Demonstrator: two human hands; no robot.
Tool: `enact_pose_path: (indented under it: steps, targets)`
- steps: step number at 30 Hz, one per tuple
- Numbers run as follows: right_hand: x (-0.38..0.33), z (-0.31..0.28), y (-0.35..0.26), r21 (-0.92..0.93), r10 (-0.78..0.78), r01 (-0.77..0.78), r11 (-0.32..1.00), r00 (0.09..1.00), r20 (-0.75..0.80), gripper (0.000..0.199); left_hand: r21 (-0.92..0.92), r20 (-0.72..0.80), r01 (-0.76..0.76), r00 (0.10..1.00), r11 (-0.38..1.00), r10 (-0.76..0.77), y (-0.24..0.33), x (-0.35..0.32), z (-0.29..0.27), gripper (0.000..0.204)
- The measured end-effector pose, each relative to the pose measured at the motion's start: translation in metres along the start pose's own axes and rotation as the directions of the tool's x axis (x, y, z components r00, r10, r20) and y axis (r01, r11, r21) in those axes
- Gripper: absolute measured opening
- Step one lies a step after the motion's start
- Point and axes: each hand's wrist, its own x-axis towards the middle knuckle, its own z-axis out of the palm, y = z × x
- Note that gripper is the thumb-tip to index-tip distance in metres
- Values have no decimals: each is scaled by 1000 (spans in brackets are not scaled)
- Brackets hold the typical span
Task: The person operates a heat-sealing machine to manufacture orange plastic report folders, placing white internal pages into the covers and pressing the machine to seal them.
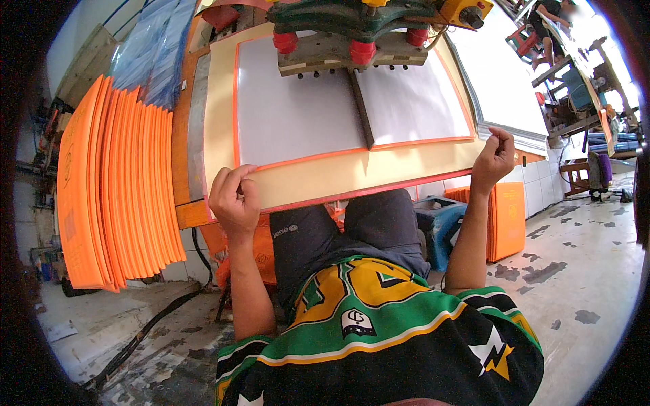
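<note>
An orange-edged folder cover lies spread out on a cream board, its inner faces whitish. Up its middle runs a dark strip. My left hand is closed at the cover's near left corner, its fingertips by the orange edge; what they pinch, if anything, is hidden. Just past the near right corner, my right hand is curled closed over the board's right end, and I cannot make out anything in it. Above the cover's far part hangs a green press head with red cylinders and a metal plate.
Many orange covers stand stacked at the left, beside blue-tinted plastic sheets. Whitish sheets lie right of the board. Below them are a blue plastic stool and another orange stack. A person is at the far right.
</note>
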Motion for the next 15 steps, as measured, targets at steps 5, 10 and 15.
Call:
enact_pose_path:
  steps: [5,10,15]
  targets:
    - [0,0,-4,27,-18,18,999,1000,0,18,12,-7,-13,1000,1000,13,-2,-1,0,23]
    - [0,0,-2,33,-32,32,999,999,-9,18,-5,0,15,1000,1000,-15,1,-1,0,22]
    - [0,0,-2,41,-2,2,999,1000,2,18,-1,12,34,999,999,-33,1,-1,-1,22]
